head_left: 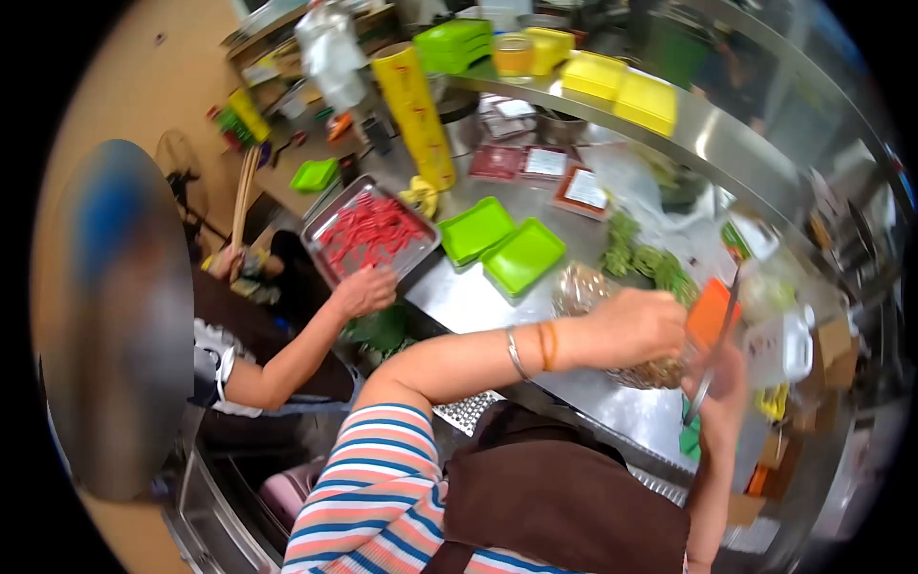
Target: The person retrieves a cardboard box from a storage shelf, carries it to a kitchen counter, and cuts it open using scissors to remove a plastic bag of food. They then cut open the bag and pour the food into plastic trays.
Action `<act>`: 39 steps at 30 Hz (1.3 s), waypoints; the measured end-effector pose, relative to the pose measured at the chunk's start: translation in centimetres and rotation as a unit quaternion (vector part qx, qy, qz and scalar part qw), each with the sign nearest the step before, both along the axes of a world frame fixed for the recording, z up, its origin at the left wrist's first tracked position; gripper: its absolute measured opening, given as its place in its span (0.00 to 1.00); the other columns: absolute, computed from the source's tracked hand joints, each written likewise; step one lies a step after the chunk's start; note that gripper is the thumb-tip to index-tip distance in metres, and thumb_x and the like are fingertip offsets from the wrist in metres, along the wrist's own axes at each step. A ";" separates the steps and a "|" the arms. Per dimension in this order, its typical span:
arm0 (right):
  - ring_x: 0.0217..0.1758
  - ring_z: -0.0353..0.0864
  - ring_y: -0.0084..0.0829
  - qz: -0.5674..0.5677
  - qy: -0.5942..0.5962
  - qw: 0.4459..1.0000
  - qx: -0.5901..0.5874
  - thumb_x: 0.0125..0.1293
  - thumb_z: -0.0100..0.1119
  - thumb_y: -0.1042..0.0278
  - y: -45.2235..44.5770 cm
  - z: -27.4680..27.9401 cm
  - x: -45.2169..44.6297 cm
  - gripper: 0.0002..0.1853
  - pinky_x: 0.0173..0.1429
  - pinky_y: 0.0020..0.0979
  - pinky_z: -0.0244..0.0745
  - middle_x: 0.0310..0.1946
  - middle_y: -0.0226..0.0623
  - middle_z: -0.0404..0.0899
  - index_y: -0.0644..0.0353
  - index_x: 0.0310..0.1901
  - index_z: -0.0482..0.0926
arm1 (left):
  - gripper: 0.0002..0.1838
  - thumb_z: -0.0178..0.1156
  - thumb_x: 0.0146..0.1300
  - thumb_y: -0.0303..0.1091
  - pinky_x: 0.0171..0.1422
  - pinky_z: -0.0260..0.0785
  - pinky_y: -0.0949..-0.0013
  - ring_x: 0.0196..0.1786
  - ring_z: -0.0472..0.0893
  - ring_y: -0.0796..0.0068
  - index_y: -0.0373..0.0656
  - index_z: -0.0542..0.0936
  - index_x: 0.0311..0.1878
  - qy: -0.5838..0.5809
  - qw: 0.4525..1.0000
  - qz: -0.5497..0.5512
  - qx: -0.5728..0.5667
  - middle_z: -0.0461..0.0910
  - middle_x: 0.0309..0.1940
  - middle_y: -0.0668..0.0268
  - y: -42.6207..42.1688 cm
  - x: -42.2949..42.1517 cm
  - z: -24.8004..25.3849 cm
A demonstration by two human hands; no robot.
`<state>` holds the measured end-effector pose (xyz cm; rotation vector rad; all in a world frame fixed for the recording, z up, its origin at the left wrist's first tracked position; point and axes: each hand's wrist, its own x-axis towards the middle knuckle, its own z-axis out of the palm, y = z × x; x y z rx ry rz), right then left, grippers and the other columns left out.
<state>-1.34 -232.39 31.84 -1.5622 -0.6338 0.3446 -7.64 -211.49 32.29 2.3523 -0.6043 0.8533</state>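
The person's left hand (643, 325) is curled over a clear plastic bag (579, 290) of brownish pieces on the steel worktop (457, 308), though whether its fingers pinch anything cannot be told. The right hand (723, 378), blurred, appears closed around a long, thin metal utensil (704, 385), slanting beside the bag and near an orange rectangular item (713, 308). Beyond the bag lie two green plastic trays (524, 256), and a co-worker's hand (367, 292) is at the edge of a metal tray (426, 251) of red meat strips (368, 230).
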 end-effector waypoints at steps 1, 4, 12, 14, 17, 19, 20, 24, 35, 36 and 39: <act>0.39 0.75 0.20 0.008 0.003 1.000 -0.016 0.47 0.66 0.84 -0.2 0.1 0.2 0.30 0.45 0.22 0.70 0.35 0.29 0.77 0.60 0.54 0.69 | 0.06 0.64 0.51 0.35 0.32 0.70 0.64 0.34 0.74 0.68 0.47 0.76 0.27 -0.010 1.000 0.023 0.007 0.71 0.28 0.69 -0.3 -0.4 -0.3; 0.38 0.75 0.20 0.012 0.043 0.999 -0.020 0.47 0.65 0.85 -0.2 0.4 0.8 0.30 0.43 0.22 0.71 0.35 0.29 0.77 0.60 0.54 0.69 | 0.07 0.65 0.50 0.35 0.33 0.70 0.63 0.34 0.74 0.68 0.47 0.76 0.27 -0.017 0.999 0.043 0.013 0.71 0.28 0.70 -0.8 -0.7 -0.5; 0.36 0.77 0.20 -0.076 0.081 0.993 0.044 0.49 0.64 0.86 2.2 0.4 1.8 0.28 0.42 0.21 0.73 0.33 0.30 0.78 0.61 0.54 0.69 | 0.11 0.68 0.46 0.38 0.44 0.70 0.58 0.38 0.77 0.61 0.45 0.80 0.30 0.035 0.996 -0.047 -0.065 0.75 0.32 0.67 -0.1 3.2 0.8; 0.37 0.78 0.22 -0.114 0.067 0.990 0.044 0.49 0.65 0.86 1.9 0.0 1.3 0.29 0.42 0.22 0.74 0.33 0.31 0.78 0.61 0.54 0.70 | 0.11 0.68 0.46 0.38 0.43 0.71 0.58 0.41 0.79 0.59 0.44 0.81 0.32 0.165 0.985 -0.056 0.012 0.77 0.33 0.65 0.3 4.2 0.4; 0.36 0.78 0.22 -0.137 0.105 0.983 0.057 0.49 0.68 0.83 0.7 -1.4 1.5 0.29 0.40 0.22 0.74 0.33 0.32 0.78 0.61 0.55 0.69 | 0.08 0.66 0.50 0.40 0.37 0.71 0.59 0.37 0.80 0.61 0.48 0.83 0.31 0.163 0.979 -0.111 0.055 0.78 0.31 0.67 -0.5 5.2 1.0; 0.31 0.76 0.22 -0.199 0.161 0.961 0.103 0.51 0.69 0.81 0.5 -2.3 1.0 0.28 0.35 0.22 0.72 0.33 0.32 0.77 0.61 0.55 0.69 | 0.05 0.64 0.54 0.40 0.35 0.71 0.61 0.36 0.80 0.64 0.52 0.84 0.32 0.183 0.969 -0.159 0.048 0.78 0.30 0.69 -0.1 5.9 0.9; 0.29 0.75 0.21 -0.225 0.177 0.949 0.130 0.52 0.69 0.80 -0.3 -2.3 0.8 0.28 0.32 0.22 0.71 0.33 0.32 0.77 0.61 0.55 0.69 | 0.05 0.64 0.54 0.38 0.36 0.70 0.61 0.35 0.80 0.63 0.51 0.84 0.33 0.160 0.969 -0.187 0.012 0.78 0.29 0.68 0.0 6.2 0.2; 0.26 0.72 0.18 -0.214 0.179 0.952 0.128 0.54 0.69 0.76 -6.0 -2.1 0.8 0.25 0.29 0.20 0.66 0.32 0.30 0.76 0.59 0.54 0.71 | 0.05 0.65 0.54 0.39 0.36 0.70 0.61 0.35 0.80 0.63 0.51 0.83 0.31 0.233 0.950 -0.207 0.004 0.78 0.30 0.69 0.3 6.7 1.7; 0.46 0.75 0.43 -0.058 -0.162 0.923 -0.344 0.44 0.75 0.51 -12.4 -0.9 -2.5 0.33 0.49 0.38 0.71 0.42 0.40 0.76 0.57 0.49 0.73 | 0.03 0.64 0.58 0.28 0.35 0.66 0.70 0.30 0.73 0.71 0.39 0.82 0.34 0.292 0.913 -0.276 -0.071 0.74 0.26 0.65 -2.2 7.2 1.4; 0.47 0.75 0.44 -0.045 -0.190 0.913 -0.359 0.44 0.74 0.50 -12.1 -0.9 -2.3 0.32 0.49 0.39 0.70 0.42 0.40 0.75 0.57 0.49 0.73 | 0.03 0.63 0.58 0.26 0.35 0.65 0.70 0.31 0.73 0.72 0.37 0.82 0.34 0.312 0.901 -0.284 -0.106 0.74 0.26 0.65 -2.1 7.1 1.4; 0.47 0.75 0.45 -0.038 -0.202 0.922 -0.328 0.45 0.73 0.47 -10.6 -0.9 -1.1 0.32 0.50 0.40 0.70 0.42 0.39 0.75 0.57 0.48 0.73 | 0.03 0.63 0.59 0.26 0.36 0.66 0.72 0.32 0.74 0.74 0.36 0.82 0.33 0.304 0.907 -0.275 -0.094 0.75 0.28 0.66 -2.2 7.6 1.1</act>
